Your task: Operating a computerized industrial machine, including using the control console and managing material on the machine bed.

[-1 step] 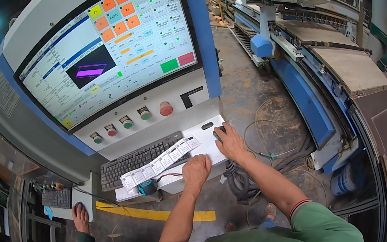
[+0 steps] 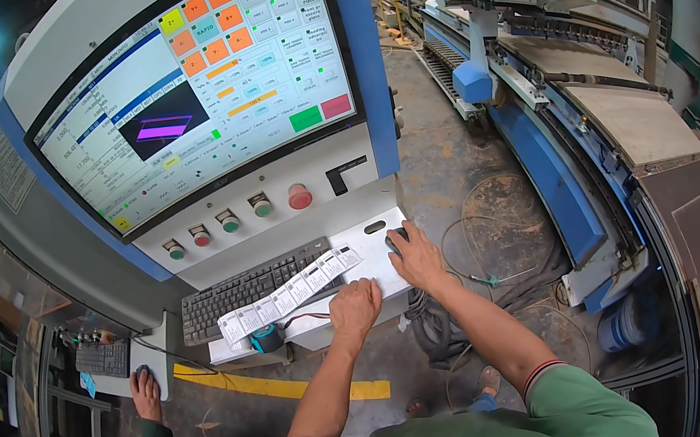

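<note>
My right hand (image 2: 417,259) rests over a black computer mouse (image 2: 398,239) on the white shelf (image 2: 390,278) of a machine console. Curled into a fist, my left hand (image 2: 356,310) lies at the shelf's front edge, left of the right hand; nothing shows in its fingers. A folded strip of white printed labels (image 2: 289,297) lies slantwise across the black keyboard (image 2: 210,308). Beneath the strip's near side sits a teal and black rounded object (image 2: 267,339), with a dark red cord beside it. Above the shelf is the lit screen (image 2: 199,97), showing a purple shape and coloured buttons.
Below the screen are several round push buttons (image 2: 230,221) and a larger red one (image 2: 299,196). At lower left a co-worker's hand (image 2: 146,392) covers another mouse. A large blue machine (image 2: 539,165) stands to the right. Hoses (image 2: 442,331) and a bucket (image 2: 621,330) are on the floor.
</note>
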### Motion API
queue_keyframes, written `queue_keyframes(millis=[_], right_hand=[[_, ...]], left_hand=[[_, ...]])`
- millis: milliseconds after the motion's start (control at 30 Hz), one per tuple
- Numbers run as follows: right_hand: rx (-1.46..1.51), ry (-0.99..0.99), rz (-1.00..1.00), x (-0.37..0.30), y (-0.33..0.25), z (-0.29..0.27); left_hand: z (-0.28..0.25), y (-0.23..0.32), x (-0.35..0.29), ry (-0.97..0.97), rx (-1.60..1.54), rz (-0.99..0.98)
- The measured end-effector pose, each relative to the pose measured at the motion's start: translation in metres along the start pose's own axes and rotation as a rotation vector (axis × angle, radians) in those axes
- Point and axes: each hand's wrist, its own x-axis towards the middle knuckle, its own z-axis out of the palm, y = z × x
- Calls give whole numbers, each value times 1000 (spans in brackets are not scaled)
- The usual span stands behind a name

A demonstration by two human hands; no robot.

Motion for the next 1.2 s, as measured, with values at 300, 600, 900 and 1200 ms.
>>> queue_keyframes(millis=[300,600,900,1200], right_hand=[[57,-20,32,0,1,0],[10,-9,19,2,2,-7],[10,10,-17,2,-5,5],[-5,27,-8,0,2,-1]], left_hand=[[11,-5,-1,42,-27,44],[5,1,5,-27,64,8],[3,-6,-2,-14,53,-8],[1,3,3,-4,31,2]])
